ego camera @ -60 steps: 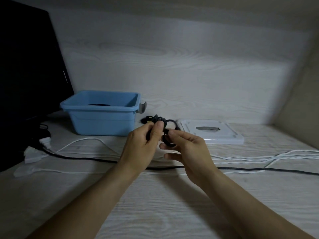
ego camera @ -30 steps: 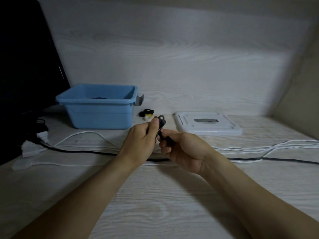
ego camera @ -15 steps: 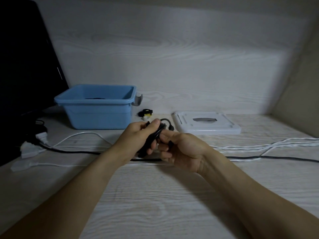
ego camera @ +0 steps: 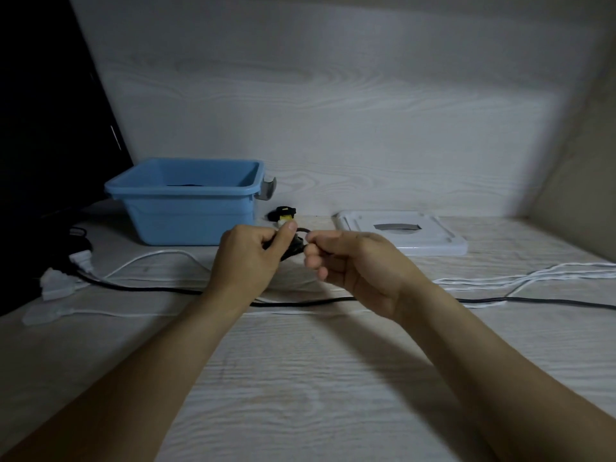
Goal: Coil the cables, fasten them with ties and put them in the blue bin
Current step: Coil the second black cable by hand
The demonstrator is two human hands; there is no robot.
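Pale wood-grain worktop (ego camera: 300,395) fills the lower half of the frame, backed by a wall panel of the same finish. A large dark object (ego camera: 50,128), too dim to identify, occupies the upper left. Blue bin (ego camera: 186,215) stands left of centre at the back of the worktop, open-topped, with a grey handle clip on its right rim; something dark lies inside, only partly visible. White flat lid (ego camera: 403,238) lies right of centre, near the back wall.

Left hand (ego camera: 246,261) and right hand (ego camera: 356,271) meet at mid-frame, just in front of the bin. The left hand's fingers are curled round a small black cable bundle (ego camera: 293,248), thumb pressed on top. The right hand pinches the bundle's right side between thumb and forefinger, remaining fingers curled loosely; whether a tie sits under those fingers cannot be told.

A long black cable (ego camera: 533,301) runs across the worktop from left edge to right edge, passing beneath both wrists. White cables (ego camera: 533,276) lie loose at the right, and another white cable (ego camera: 156,256) arcs at the left, ending near white plugs (ego camera: 56,281) at the left edge. A small black-and-yellow item (ego camera: 283,213) rests between bin and lid, just behind the hands.
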